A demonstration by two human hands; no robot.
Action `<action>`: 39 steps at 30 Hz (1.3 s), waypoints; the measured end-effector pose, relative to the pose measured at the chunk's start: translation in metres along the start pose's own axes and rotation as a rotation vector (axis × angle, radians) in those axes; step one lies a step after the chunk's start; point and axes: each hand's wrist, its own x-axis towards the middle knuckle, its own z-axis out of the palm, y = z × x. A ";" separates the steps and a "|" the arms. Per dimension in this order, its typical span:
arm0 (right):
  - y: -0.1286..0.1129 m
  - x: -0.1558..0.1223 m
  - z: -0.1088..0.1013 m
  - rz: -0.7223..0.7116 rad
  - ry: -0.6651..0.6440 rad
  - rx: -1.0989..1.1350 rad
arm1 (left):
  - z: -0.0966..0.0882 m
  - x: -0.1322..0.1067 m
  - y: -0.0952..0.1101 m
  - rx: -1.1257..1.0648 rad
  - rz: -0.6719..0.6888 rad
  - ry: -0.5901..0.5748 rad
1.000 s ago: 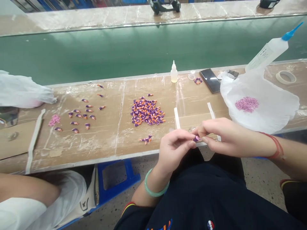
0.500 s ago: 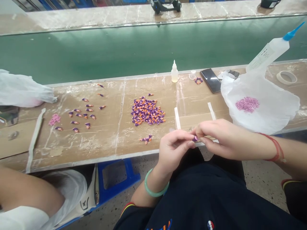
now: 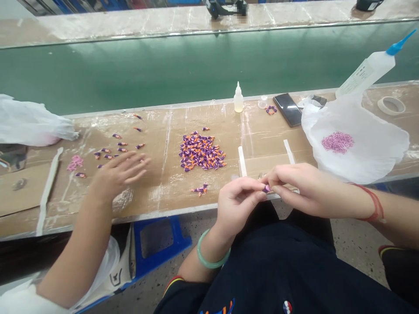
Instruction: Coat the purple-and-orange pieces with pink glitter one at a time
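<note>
Between the fingertips of my left hand (image 3: 236,201) is a small purple-and-pink figurine piece (image 3: 266,188), held close to the table's front edge. My right hand (image 3: 297,187) pinches at the same piece from the other side, its fingers covering part of it. A heap of small purple and orange figurine pieces (image 3: 202,151) lies on the cardboard in front of my left hand. Closer to me sits a small cluster of the same pieces (image 3: 200,189). Right of my hands, tiny pink bits (image 3: 338,142) rest on a white plastic sheet (image 3: 369,161).
A co-worker's hand (image 3: 119,174) reaches over scattered pieces at left, near pink bits (image 3: 75,162). A small dropper bottle (image 3: 238,99), a phone (image 3: 288,110), a large blue-tipped bottle (image 3: 369,72) and a tape roll (image 3: 391,105) stand or lie along the back. A blue stool (image 3: 160,248) is below.
The co-worker's hand has come in from the lower left over the scattered pieces, covering several. My own two hands have barely shifted and still hold the small piece.
</note>
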 end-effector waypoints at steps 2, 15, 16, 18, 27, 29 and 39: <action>0.001 -0.001 0.000 0.030 0.062 0.026 | 0.000 0.000 0.001 -0.001 -0.003 0.018; -0.001 0.002 0.012 -0.048 0.230 0.058 | 0.000 -0.002 0.005 0.101 0.048 0.025; -0.002 0.002 0.012 -0.054 0.232 0.041 | 0.000 -0.002 0.006 0.102 0.047 0.029; -0.002 0.003 0.012 -0.074 0.234 -0.006 | -0.001 -0.002 0.006 0.113 0.045 0.037; -0.004 0.007 0.017 -0.095 0.193 -0.173 | -0.006 -0.005 0.005 0.123 0.037 0.060; -0.003 0.008 0.019 -0.102 0.197 -0.174 | -0.005 -0.006 0.002 0.113 0.014 0.059; 0.031 -0.012 0.012 -0.057 0.156 -0.233 | -0.087 -0.027 0.009 0.702 -0.004 0.167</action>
